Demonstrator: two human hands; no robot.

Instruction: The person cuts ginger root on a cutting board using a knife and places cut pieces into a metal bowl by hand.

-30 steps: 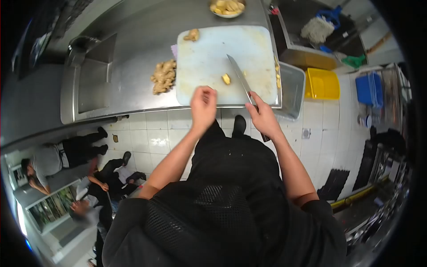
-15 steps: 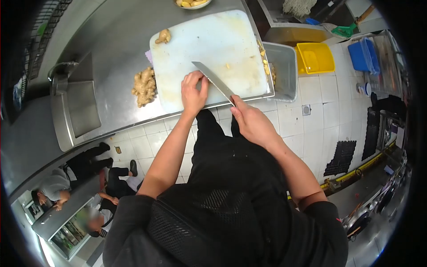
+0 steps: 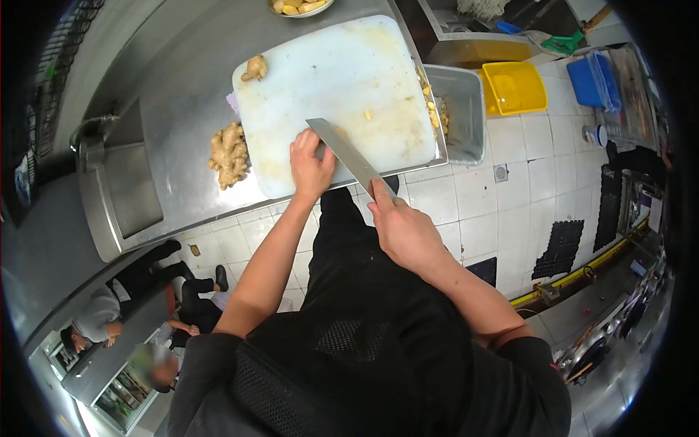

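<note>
My right hand [image 3: 405, 227] grips the handle of a large kitchen knife [image 3: 348, 154], its blade slanting up and left across the white cutting board [image 3: 313, 69]. Beside the blade's left edge is my left hand [image 3: 312, 169], fingers curled down on the board; whatever lies under them is hidden. A yellowish bit of ginger [image 3: 340, 132] shows just past the blade, and a small scrap [image 3: 368, 115] lies farther right. One knob of ginger [image 3: 255, 68] rests at the board's far left corner. Left of the board, a larger ginger root [image 3: 229, 155] sits on the steel counter.
A bowl [image 3: 318, 11] of cut pieces stands beyond the board. Right of the counter are a grey bin [image 3: 466, 116] with scraps and a yellow tub [image 3: 515, 89]. A sink [image 3: 132, 188] is set at the left. Two people [image 3: 95, 313] are at lower left.
The knife and my right hand have drawn back toward my body. A yellowish bit now shows beside the blade. The whole view has shifted slightly; my left hand stays curled on the board.
</note>
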